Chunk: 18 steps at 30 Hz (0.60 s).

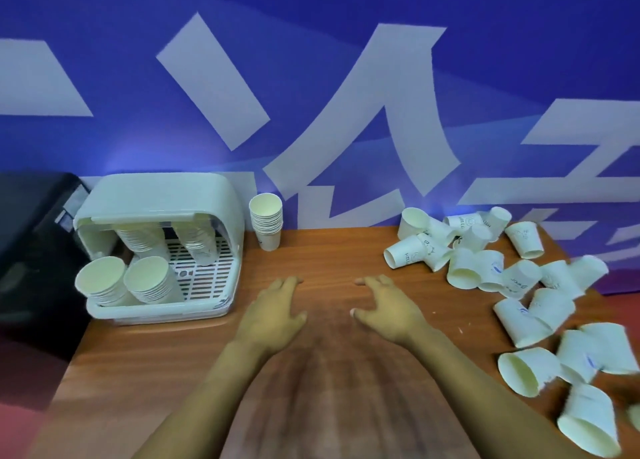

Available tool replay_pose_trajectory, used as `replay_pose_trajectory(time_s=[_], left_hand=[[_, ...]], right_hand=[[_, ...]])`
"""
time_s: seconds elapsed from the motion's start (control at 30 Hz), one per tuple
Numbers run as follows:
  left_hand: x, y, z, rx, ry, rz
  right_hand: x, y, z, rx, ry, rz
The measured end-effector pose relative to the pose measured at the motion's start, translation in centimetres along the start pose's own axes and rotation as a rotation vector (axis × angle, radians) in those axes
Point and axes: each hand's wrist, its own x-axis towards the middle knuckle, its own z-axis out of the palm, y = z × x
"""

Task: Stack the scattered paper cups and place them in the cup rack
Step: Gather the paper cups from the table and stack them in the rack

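While both hands lie flat with fingers spread, the left hand (273, 315) and right hand (388, 308) hold nothing on the table (145, 372). Loose cups (512, 285) lie scattered right; the rack (159, 247), holding stacks (149, 280), stands left, another stack (266, 221) beside it.

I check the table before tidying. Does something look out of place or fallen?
Yes. Many loose cups lie tipped over in a heap on the right of the table, and one stack stands outside the rack.
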Motion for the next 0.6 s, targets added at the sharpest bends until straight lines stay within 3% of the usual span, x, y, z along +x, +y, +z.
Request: replay_pose_trajectory(time_s=[0.23, 0.6], left_hand=[[3.1, 8.5, 4.8, -0.025, 0.011, -0.059], [9.2, 15.1, 6.9, 0.116, -0.025, -0.025]], right_hand=[[0.8, 9.9, -5.1, -0.032, -0.036, 0.019], [5.2, 15.6, -8.5, -0.026, 0.012, 0.011]])
